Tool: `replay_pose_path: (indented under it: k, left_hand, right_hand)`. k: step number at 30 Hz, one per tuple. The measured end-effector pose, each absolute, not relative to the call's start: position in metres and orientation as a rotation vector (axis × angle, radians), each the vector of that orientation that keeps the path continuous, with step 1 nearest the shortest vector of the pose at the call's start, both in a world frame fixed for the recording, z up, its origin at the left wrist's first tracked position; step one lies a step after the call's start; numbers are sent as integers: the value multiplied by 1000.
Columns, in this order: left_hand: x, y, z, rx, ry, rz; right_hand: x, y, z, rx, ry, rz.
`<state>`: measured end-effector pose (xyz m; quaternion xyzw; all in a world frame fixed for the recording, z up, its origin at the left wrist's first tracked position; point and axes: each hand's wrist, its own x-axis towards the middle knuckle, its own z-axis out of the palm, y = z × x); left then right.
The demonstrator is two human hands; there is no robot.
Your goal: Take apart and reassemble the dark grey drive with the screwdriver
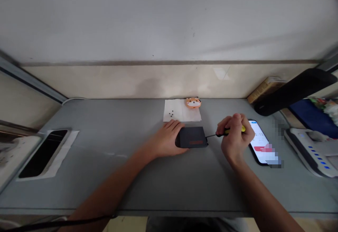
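A flat dark grey box-shaped device (192, 136) lies on the grey table, with faint reddish lettering on its top. My left hand (170, 138) grips its left end, fingers along the far edge and thumb along the near one. In my right hand (236, 137) is a screwdriver (227, 131) with a black and yellow handle, its thin shaft pointing left. The tip meets the device's right end, where a small black part sticks out. Just beyond the device, several tiny black screws (171, 113) rest on a white paper sheet (178, 107).
On the paper's right stands an orange animal-face case (193, 102). A lit phone (260, 142) lies right of my right hand, near a white power strip (311, 152). A black cylinder (293, 93) leans at the back right. Another dark phone (43, 152) lies on tissue at left.
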<state>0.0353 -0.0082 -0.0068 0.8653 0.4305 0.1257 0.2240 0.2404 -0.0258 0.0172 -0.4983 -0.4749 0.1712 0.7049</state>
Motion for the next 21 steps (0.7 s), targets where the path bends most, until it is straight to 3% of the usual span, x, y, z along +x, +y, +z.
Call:
replay_pose_path:
  k: [21]
  left_hand:
    - [40, -11, -7, 2383, 1260, 318]
  right_hand:
    - [227, -36, 21, -883, -914, 246]
